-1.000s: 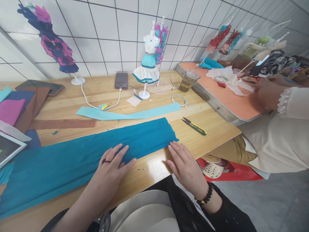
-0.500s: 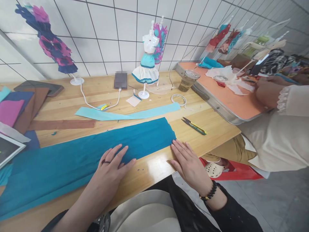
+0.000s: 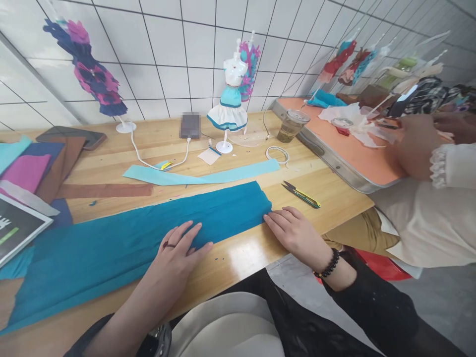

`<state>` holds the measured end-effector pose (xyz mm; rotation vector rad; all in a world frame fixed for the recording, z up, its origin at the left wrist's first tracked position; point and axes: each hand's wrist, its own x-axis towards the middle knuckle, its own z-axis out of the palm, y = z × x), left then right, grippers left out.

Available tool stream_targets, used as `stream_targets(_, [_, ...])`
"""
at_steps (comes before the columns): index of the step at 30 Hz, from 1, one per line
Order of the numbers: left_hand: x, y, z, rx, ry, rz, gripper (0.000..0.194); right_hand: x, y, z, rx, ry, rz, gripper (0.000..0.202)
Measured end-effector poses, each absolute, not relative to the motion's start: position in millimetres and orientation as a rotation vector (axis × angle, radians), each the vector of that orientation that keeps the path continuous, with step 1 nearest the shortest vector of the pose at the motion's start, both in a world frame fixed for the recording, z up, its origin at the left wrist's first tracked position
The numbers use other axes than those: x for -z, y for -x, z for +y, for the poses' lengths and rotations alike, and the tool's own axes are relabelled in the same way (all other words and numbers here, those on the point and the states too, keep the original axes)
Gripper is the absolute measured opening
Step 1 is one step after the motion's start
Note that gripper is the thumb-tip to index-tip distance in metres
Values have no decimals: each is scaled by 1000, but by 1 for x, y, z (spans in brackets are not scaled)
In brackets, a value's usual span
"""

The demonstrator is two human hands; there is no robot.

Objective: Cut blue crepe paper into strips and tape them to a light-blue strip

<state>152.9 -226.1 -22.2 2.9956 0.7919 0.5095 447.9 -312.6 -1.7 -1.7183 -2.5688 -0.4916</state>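
Observation:
A long folded piece of teal fabric [image 3: 122, 228] stretches across the wooden table, its narrow end pointing right. Fingers spread, my left hand [image 3: 178, 255] lies flat on the near edge of the fabric, around its middle. My right hand [image 3: 297, 235] rests on the table at the fabric's right end; its fingertips touch the corner there, and the fingers are extended, gripping nothing that I can see. Beyond that hand lie yellow-and-green thread snips [image 3: 300, 194]. Behind the fabric is a light aqua fabric strip [image 3: 223, 174].
A mini dress form [image 3: 231, 106] in an aqua-and-white skirt stands at the back, near a tape roll [image 3: 277, 155] and a plastic cup [image 3: 293, 125]. Fabric pieces [image 3: 28, 166] are stacked left. On the right, a person's hands work over an orange-topped table [image 3: 362, 153].
My right hand has turned, its fingers now pointing more to the left at the fabric's corner. My left hand stays on the fabric. The view has shifted slightly left.

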Motion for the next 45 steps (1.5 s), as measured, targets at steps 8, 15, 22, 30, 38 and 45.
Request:
stream_targets(8, [23,-152,-226,-498,-2985,789,45,-4,-454,-300,520,1596,-2645,27])
stream_targets(15, [24,-152,-226,-466,-2964,778,45,-4,-452,-299,502,1434,-2774,27])
stream_targets(22, [24,-151,-226,-459,-2968,766,44,-3,-449,-293,580,1414,-2782,28])
stream_targets(30, [25,-150,-224,-501,-2999,716,42,-11,-465,-292,677,1383,-2718,23])
stream_targets(38, [19,-149,-224,-494,-2973,677,43,-10,-499,-301,648,1648,-2688,26])
stream_targets(45, [16,-148,-225,-489,-2901,605,40,-1,-499,-305,531,1773,-2514,27])
